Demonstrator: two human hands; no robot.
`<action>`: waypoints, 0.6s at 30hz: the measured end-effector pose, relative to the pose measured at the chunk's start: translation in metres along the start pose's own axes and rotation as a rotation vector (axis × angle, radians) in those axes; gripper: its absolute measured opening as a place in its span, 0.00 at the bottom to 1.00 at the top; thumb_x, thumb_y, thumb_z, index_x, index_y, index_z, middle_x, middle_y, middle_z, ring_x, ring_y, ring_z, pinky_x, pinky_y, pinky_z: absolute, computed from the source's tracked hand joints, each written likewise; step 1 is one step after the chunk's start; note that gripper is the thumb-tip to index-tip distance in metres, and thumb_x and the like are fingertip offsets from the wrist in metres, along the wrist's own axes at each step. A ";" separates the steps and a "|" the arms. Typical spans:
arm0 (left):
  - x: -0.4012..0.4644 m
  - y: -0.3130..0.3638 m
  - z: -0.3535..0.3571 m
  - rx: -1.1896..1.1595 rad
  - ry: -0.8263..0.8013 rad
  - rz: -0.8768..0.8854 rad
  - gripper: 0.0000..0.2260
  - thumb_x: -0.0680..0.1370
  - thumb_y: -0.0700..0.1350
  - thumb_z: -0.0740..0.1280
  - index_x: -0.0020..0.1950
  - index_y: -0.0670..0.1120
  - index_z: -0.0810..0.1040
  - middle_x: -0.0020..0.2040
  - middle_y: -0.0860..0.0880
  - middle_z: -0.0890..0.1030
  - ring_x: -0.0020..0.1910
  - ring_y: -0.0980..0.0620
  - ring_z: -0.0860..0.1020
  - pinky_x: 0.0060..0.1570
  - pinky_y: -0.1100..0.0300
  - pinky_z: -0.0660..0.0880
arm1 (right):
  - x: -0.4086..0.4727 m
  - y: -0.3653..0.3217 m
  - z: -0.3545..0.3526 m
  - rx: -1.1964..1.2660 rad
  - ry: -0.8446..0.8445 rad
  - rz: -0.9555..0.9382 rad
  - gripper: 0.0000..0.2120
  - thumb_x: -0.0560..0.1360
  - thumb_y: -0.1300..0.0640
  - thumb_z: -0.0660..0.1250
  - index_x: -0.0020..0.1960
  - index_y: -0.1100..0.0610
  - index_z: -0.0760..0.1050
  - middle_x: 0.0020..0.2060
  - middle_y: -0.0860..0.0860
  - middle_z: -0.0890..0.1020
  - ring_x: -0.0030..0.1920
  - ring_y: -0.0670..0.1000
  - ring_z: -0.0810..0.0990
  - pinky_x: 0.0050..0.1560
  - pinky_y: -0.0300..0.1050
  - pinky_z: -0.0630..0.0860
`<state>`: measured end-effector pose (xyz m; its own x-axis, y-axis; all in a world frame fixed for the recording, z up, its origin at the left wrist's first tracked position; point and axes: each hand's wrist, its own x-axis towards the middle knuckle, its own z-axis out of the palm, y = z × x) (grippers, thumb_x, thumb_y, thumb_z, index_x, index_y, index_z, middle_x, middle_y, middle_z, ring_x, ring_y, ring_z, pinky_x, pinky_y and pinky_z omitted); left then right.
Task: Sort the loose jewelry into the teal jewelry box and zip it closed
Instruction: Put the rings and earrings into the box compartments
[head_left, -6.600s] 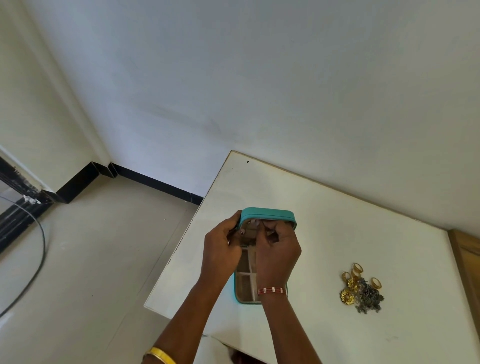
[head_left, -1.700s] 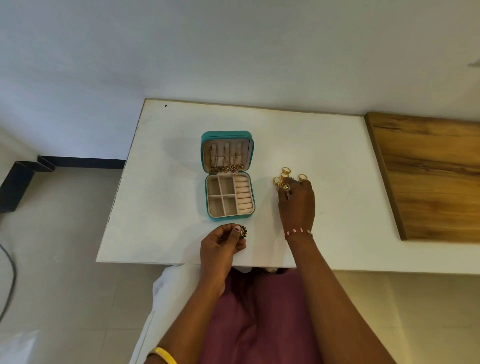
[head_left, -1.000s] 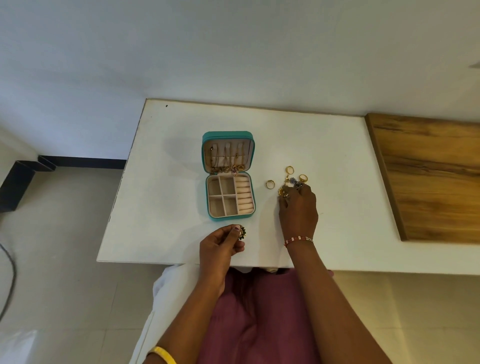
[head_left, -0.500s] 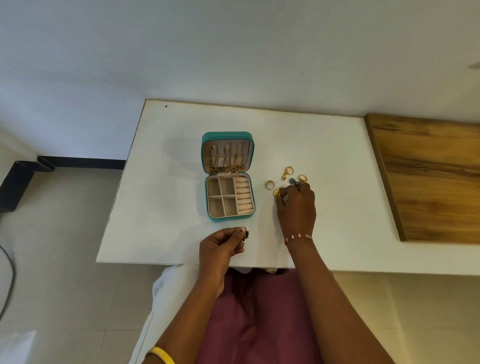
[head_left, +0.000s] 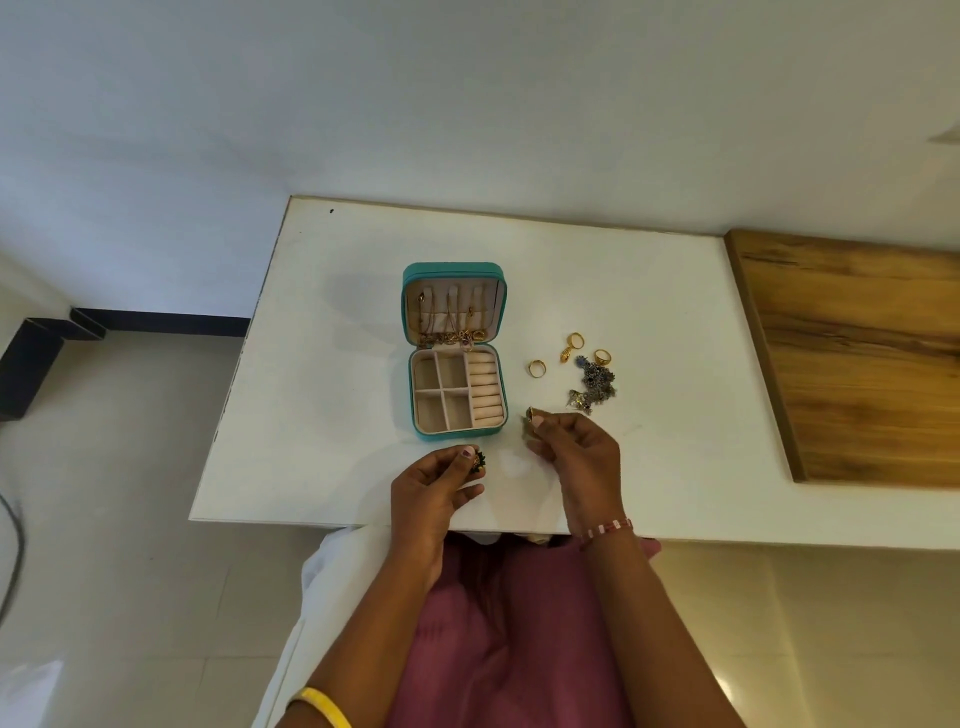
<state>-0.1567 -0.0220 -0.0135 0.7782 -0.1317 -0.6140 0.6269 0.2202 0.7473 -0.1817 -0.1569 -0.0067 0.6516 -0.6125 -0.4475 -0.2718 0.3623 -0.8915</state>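
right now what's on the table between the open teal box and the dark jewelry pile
A single gold ring lies on the white table between the teal jewelry box and the dark jewelry pile, touching neither, per the head view.

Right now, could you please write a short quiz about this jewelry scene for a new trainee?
1. True or false: the teal jewelry box is zipped closed.
2. What does the left hand pinch? A) dark flower-shaped piece B) chain C) nothing
3. Fill in: the loose gold rings lie to the ___ of the box.

Key: 1 false, its lid stands open. 2 A, the dark flower-shaped piece. 3 right; the right hand pinches a small piece nearby.
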 end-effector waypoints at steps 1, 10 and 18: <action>0.000 0.000 0.000 -0.007 0.004 0.001 0.03 0.73 0.36 0.67 0.43 0.42 0.80 0.39 0.45 0.82 0.37 0.52 0.81 0.38 0.63 0.80 | -0.003 -0.001 0.000 0.145 -0.050 0.074 0.07 0.72 0.67 0.66 0.37 0.60 0.77 0.38 0.56 0.83 0.40 0.53 0.81 0.48 0.47 0.79; 0.000 0.001 -0.001 -0.048 0.005 -0.006 0.03 0.73 0.35 0.66 0.43 0.41 0.79 0.39 0.43 0.82 0.34 0.53 0.82 0.40 0.62 0.81 | -0.005 -0.004 -0.002 0.439 -0.143 0.319 0.07 0.75 0.64 0.58 0.40 0.60 0.72 0.34 0.58 0.84 0.32 0.52 0.82 0.34 0.40 0.80; 0.000 0.002 -0.001 -0.023 0.011 -0.001 0.03 0.74 0.37 0.67 0.44 0.42 0.79 0.38 0.44 0.81 0.32 0.54 0.81 0.37 0.63 0.80 | -0.007 -0.001 0.001 0.280 -0.186 0.286 0.09 0.78 0.61 0.58 0.47 0.63 0.75 0.32 0.57 0.81 0.29 0.50 0.80 0.31 0.38 0.79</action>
<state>-0.1552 -0.0210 -0.0124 0.7770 -0.1211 -0.6178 0.6267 0.2421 0.7407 -0.1854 -0.1524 -0.0028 0.7011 -0.3327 -0.6306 -0.2741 0.6907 -0.6692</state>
